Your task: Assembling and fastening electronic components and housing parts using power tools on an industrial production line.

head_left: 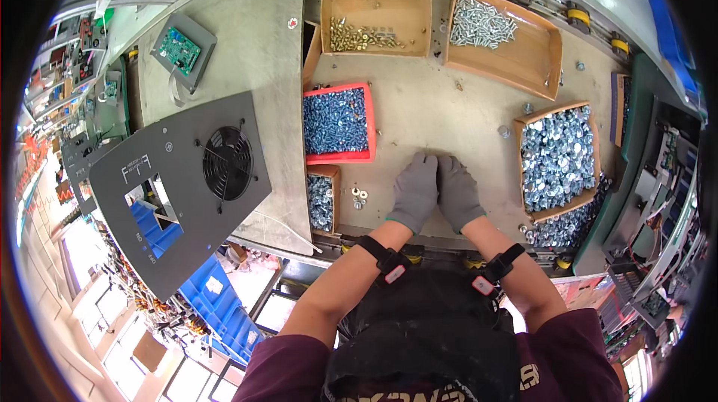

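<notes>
My left hand (416, 191) and my right hand (458, 191), both in grey gloves, rest side by side over the near middle of the worktable (426, 118). Their inner edges touch. The fingers of both are bent and pressed together, pointing away from me; whatever they may hold is hidden beneath the gloves. Left of my left hand lie a few loose washers or nuts (359, 198). Farther left, a red tray (371, 121) holds many small blue-grey screws. To the right of my right hand, a cardboard box (596, 140) is heaped with broad-headed silvery screws.
Two shallow cardboard trays, one with brass-coloured parts (366, 37) and one with silver screws (479, 24), lie at the back. A dark panel with a fan (226, 163) and a green circuit board (178, 50) sit left. Small screws fill a box (334, 200) near the front edge.
</notes>
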A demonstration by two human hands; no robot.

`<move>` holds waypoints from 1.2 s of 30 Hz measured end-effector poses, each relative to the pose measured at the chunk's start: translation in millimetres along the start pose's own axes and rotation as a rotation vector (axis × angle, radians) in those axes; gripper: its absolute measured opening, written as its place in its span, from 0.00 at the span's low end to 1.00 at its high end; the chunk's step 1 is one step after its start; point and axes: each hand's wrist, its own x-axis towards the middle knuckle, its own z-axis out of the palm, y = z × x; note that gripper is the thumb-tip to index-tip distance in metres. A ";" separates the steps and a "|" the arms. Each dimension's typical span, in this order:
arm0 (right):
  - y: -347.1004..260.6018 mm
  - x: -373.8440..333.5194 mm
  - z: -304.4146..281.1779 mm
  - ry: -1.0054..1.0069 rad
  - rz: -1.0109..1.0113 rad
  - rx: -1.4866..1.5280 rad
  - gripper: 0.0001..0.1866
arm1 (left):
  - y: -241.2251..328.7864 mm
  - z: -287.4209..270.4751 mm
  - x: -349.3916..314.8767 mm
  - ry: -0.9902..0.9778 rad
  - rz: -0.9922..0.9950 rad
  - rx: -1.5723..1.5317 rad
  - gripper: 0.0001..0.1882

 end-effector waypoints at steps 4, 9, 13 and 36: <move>9.4 4.7 -8.0 0.039 0.009 0.358 0.18 | 2.7 2.8 2.5 0.067 -0.059 -0.180 0.15; 20.0 16.6 -12.7 0.075 -0.058 0.507 0.11 | -1.2 6.5 7.8 0.050 -0.194 -0.639 0.13; 6.1 33.4 -43.6 -0.126 0.063 0.746 0.10 | -3.0 -31.8 21.7 -0.011 -0.180 -0.753 0.12; 21.5 -0.2 -13.1 -0.039 -0.567 -0.251 0.20 | -15.4 -32.4 32.5 -0.098 0.104 0.730 0.10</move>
